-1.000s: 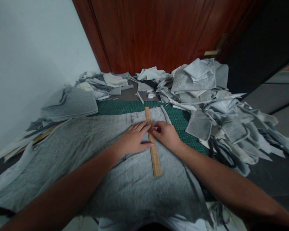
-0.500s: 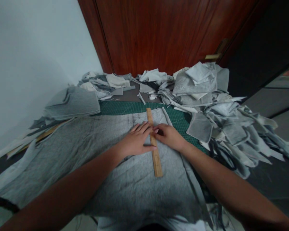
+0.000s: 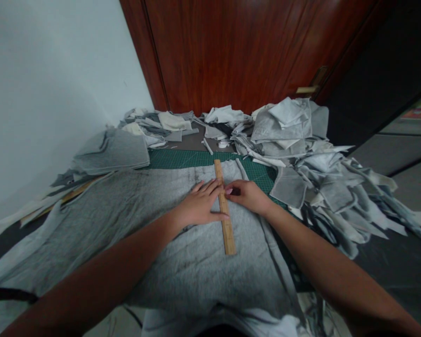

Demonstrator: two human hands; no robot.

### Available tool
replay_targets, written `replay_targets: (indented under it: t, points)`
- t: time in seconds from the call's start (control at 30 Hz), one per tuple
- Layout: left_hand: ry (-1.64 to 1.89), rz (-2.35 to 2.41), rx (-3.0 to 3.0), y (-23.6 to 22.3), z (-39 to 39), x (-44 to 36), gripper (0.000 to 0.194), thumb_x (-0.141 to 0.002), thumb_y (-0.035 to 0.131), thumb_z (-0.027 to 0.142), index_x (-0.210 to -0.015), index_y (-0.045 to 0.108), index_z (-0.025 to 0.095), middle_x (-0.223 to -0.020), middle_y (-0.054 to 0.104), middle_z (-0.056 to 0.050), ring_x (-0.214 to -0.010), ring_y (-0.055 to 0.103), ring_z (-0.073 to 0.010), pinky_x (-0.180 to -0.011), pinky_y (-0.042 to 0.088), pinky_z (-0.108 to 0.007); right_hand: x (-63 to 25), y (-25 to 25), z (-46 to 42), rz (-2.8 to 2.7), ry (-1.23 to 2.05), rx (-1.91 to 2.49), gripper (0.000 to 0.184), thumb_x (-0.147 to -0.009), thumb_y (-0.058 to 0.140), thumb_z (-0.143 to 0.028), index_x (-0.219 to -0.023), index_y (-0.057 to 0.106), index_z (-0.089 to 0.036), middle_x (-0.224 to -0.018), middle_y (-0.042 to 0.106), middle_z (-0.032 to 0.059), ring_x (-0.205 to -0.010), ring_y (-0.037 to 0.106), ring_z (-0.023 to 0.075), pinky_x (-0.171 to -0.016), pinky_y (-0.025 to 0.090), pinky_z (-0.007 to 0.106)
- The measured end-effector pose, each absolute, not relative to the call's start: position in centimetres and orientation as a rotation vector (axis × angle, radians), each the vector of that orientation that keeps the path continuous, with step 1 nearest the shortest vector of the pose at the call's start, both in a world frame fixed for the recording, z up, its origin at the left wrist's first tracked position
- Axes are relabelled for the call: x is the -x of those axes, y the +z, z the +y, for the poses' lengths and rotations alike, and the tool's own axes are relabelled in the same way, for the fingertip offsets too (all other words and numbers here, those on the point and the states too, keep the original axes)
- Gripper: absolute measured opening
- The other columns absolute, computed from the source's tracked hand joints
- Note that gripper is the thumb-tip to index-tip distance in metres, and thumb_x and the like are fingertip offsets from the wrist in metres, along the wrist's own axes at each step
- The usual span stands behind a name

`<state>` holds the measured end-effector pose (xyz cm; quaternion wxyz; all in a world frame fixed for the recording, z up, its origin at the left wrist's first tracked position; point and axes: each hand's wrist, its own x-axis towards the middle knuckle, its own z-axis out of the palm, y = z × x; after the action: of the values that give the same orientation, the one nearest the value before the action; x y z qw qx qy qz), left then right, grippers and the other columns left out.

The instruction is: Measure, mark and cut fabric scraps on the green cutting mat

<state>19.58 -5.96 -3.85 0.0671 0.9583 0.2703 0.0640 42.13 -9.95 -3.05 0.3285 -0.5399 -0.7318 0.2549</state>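
A large grey cloth (image 3: pixel 182 271) is spread out in front of me. Across it, pointing away from me, lies a wooden ruler (image 3: pixel 229 234). My left hand (image 3: pixel 201 203) rests flat at the ruler's left side, fingers spread, with the fingertips and thumb pressing on the wood. At the ruler's right edge, my right hand (image 3: pixel 247 194) has its fingers and thumb pinched together near the left fingertips. Something pinkish shows at that pinch, too small to tell apart from a fingernail.
A green cutting mat (image 3: pixel 182 159) shows beyond the cloth. Heaped grey and white fabric scraps (image 3: pixel 291 121) lie at the back and right. Folded grey cloth (image 3: pixel 115 150) sits at the left by the white wall (image 3: pixel 56 70). A wooden door (image 3: pixel 231 51) stands behind.
The view has shifted slightly. Both hands stay at nearly the same spots on the ruler, and the ruler has not visibly moved on the cloth.
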Motion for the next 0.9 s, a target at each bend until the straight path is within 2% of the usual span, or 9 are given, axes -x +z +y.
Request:
replay_targets:
  t: [0.2, 0.47, 0.57, 0.7, 0.9]
  points:
    - [0.176, 0.831, -2.882, -4.0, -5.8, -19.6, 0.103, -0.086, 0.054, 0.082, -0.16, 0.03, 0.014, -0.169, 0.028, -0.02, -0.158, 0.024, -0.0329, -0.129, 0.011, -0.05, -42.6, -3.5, -9.5, -1.907, 0.718, 1.383, 0.017, -0.085, 0.074, -0.018, -0.101, 0.079, -0.019, -0.104, 0.076, 0.0065, -0.096, 0.072, 0.0188, -0.089, 0.054, 0.031]
    - [0.072, 0.865, -2.857, -3.0, -6.3, -19.8, 0.102, -0.086, 0.058, 0.079, -0.16, 0.028, 0.016, -0.17, 0.025, -0.02, -0.159, 0.021, -0.0322, -0.129, 0.013, -0.049, -41.8, -3.2, -9.7, -1.866, 0.664, 1.45, 0.018, -0.084, 0.077, -0.018, -0.102, 0.08, -0.019, -0.102, 0.078, 0.0077, -0.093, 0.072, 0.0196, -0.089, 0.052, 0.032]
    - [0.052, 0.893, -2.822, -2.8, -6.3, -20.0, 0.106, -0.084, 0.059, 0.08, -0.161, 0.026, 0.017, -0.17, 0.024, -0.021, -0.159, 0.02, -0.0329, -0.128, 0.011, -0.052, -41.5, -3.0, -9.8, -1.857, 0.658, 1.487, 0.015, -0.083, 0.077, -0.019, -0.098, 0.08, -0.019, -0.101, 0.079, 0.0073, -0.09, 0.071, 0.019, -0.085, 0.051, 0.03]
    - [0.008, 0.931, -2.77, -2.4, -6.2, -20.4, 0.108, -0.081, 0.063, 0.079, -0.161, 0.026, 0.016, -0.17, 0.025, -0.02, -0.159, 0.021, -0.0335, -0.128, 0.009, -0.055, -41.1, -2.7, -10.5, -1.847, 0.685, 1.544, 0.014, -0.081, 0.077, -0.019, -0.094, 0.081, -0.018, -0.088, 0.079, 0.0041, -0.078, 0.07, 0.0168, -0.075, 0.049, 0.027]
    - [-0.03, 0.953, -2.75, -1.7, -5.7, -21.1, 0.108, -0.073, 0.075, 0.073, -0.158, 0.034, 0.019, -0.168, 0.031, -0.02, -0.156, 0.028, -0.0363, -0.125, 0.022, -0.052, -40.5, -2.6, -12.7, -1.826, 0.738, 1.579, 0.014, -0.079, 0.076, -0.019, -0.091, 0.082, -0.017, -0.082, 0.079, 0.0038, -0.073, 0.069, 0.0164, -0.068, 0.045, 0.025]
